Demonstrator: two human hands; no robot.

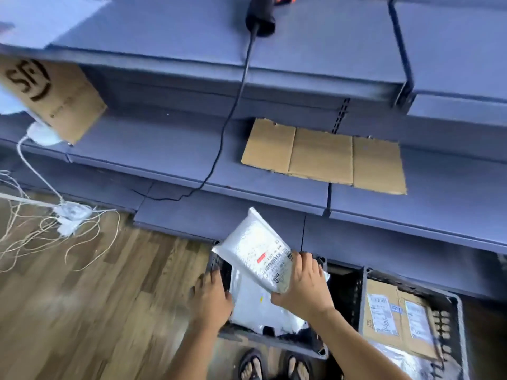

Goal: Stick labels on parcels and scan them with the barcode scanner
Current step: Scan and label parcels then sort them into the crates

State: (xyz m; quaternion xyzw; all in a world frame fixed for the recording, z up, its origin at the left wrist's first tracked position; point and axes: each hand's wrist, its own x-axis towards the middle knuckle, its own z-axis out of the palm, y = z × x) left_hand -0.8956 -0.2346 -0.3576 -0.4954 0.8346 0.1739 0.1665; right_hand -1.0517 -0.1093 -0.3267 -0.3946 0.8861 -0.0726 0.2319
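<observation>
Right hand point(303, 286): I grip the white poly-mailer parcel point(255, 242) by its near end, fingers over the top edge, thumb below.
Left hand point(212, 296): fingers spread, holding nothing; it rests at the left rim of the black crate point(274, 342).
Parcel position: held tilted above the black crate, far end pointing to the shelving.
Shipping label point(275, 263): on the upper face of the held parcel, barcode next to my right fingers.
Crate contents: further white mailers point(255, 305), lying under the held parcel.
Barcode scanner point(260, 15): on the top shelf point(315, 50), well apart from both hands; its black cable point(236, 105) hangs down to a lower shelf.
Second crate point(454, 319): right of the first; contains a labelled cardboard parcel point(397, 327).
Flattened cardboard point(323, 157): flat on the middle shelf.
Power strip point(72, 212): on the wooden floor point(82, 297), left, among white cords.
</observation>
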